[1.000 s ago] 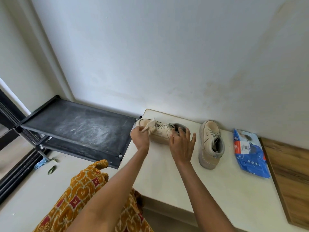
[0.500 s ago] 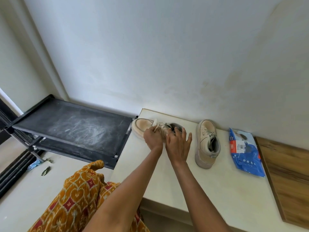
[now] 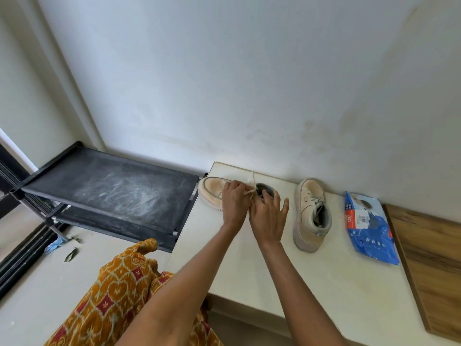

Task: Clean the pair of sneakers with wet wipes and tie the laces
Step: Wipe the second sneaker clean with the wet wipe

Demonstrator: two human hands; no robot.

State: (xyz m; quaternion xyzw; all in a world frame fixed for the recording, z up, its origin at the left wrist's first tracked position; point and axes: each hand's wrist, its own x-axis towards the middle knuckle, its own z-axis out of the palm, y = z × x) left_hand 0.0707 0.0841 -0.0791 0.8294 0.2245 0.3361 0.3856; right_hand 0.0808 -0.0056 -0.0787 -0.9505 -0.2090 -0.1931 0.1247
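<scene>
Together over the left sneaker (image 3: 212, 193): left hand (image 3: 234, 203) pinching its lace (image 3: 252, 182), right hand (image 3: 269, 216) fingers spread, touching the collar.

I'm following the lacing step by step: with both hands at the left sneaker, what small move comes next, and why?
Probably draw the lace snug: the left hand pinches it above the left sneaker, the right hand is beside it with fingers spread, and no finished bow shows.

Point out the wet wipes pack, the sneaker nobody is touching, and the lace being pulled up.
wet wipes pack (image 3: 369, 233): head view, blue front face.
untouched sneaker (image 3: 310, 196): head view, toe upper.
lace (image 3: 253, 179): head view, raised strand above the hands.
</scene>
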